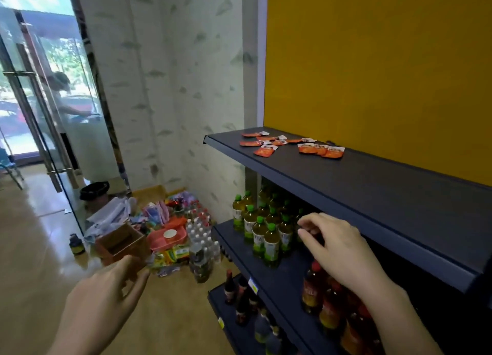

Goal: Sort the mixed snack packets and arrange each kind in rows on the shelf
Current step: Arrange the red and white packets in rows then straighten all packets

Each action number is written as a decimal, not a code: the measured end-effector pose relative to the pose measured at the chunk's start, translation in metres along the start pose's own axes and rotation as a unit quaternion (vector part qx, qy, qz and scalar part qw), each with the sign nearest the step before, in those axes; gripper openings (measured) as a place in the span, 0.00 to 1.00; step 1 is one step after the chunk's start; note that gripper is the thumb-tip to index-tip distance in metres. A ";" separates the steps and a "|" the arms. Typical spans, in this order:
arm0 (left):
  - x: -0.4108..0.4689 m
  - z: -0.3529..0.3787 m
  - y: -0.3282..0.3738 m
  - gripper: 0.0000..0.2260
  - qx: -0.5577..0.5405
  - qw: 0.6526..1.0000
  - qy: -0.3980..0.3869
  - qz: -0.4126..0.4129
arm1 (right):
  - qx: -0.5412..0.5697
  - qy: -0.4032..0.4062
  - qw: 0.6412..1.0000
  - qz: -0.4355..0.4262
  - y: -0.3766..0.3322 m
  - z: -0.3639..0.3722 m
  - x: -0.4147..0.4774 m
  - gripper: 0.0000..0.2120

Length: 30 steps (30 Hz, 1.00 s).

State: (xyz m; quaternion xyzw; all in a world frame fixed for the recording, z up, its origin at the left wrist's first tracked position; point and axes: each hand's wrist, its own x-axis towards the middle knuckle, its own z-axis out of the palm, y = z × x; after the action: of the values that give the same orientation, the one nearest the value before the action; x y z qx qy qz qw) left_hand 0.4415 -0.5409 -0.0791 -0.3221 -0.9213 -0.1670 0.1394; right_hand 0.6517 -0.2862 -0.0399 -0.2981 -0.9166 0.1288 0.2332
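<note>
The packets [292,145] lie scattered at the shelf's [372,195] far left end, not yet in rows; your left hand's [106,296] fingers are apart and empty, your right hand's [338,245] curl by the front edge, hold unclear, so next reach up and line them.

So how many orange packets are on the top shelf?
9 orange packets: six scattered on the top shelf, left end; three overlapping just right; some may be hidden.
</note>
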 end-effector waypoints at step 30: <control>0.440 0.151 0.170 0.23 -0.163 0.952 0.004 0.261 | -0.168 -0.041 0.889 0.423 0.135 0.013 0.342 0.28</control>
State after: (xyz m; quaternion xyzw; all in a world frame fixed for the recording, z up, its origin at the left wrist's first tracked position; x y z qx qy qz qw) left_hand 0.1958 -0.1152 -0.0183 -0.5691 -0.7649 -0.2736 0.1273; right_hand 0.4672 0.0267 0.0184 -0.6871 -0.7200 0.0718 0.0656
